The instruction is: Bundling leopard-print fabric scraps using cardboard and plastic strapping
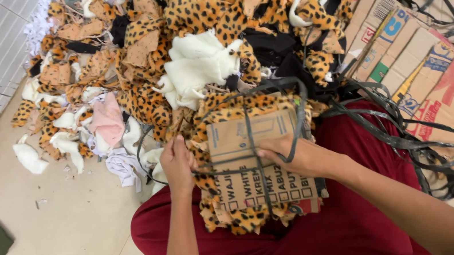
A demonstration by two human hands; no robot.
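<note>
Two hands: I see both on bundle [255,170]
Left hand [177,165]: fingers pinching dark strap [226,171]
Right hand [291,157]: fingers pressed together on cardboard [240,137]
Behind: leopard-print scraps [148,97]

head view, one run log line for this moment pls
left hand: grips dark strap | right hand: presses brown cardboard sheet | leopard-print fabric stack: strapped, on lap

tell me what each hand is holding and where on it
Left hand grips the dark strap at the left edge of the cardboard-topped leopard-print bundle. Right hand presses on the cardboard's middle, fingers on the strap there.
</note>
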